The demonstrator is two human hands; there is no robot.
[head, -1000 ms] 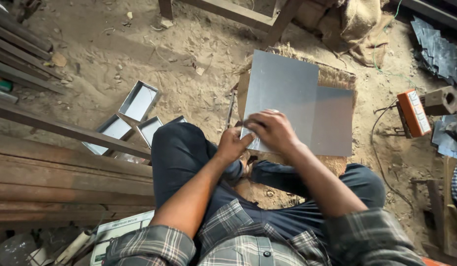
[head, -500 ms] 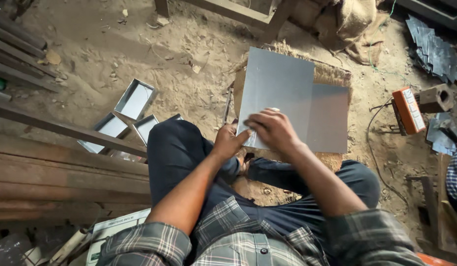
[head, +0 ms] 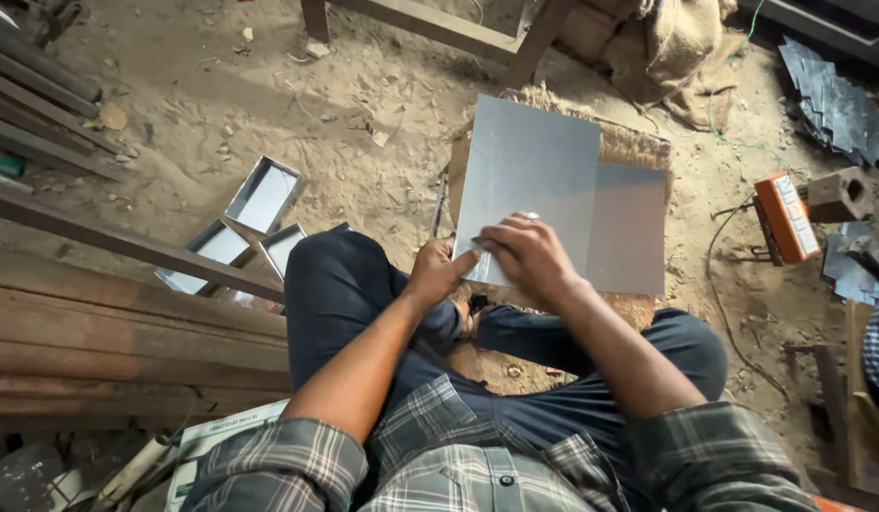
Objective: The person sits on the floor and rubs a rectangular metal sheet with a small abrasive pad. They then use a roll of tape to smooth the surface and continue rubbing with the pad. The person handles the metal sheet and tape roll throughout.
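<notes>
On the sandy floor, both hands pinch the flat metal sheet's near edge, long axis pointing away

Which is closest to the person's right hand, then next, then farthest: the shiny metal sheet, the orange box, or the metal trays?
1. Metal sheet: under the right hand, touching.
2. Metal trays: off to the left on the sand.
3. Orange box: far right; too close to the trays to call.

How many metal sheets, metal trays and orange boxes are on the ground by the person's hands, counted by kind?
Flat metal sheets: 2, one overlapping the other
Open metal trays: 3, the others at and
Orange box: 1
Total: 6
</notes>
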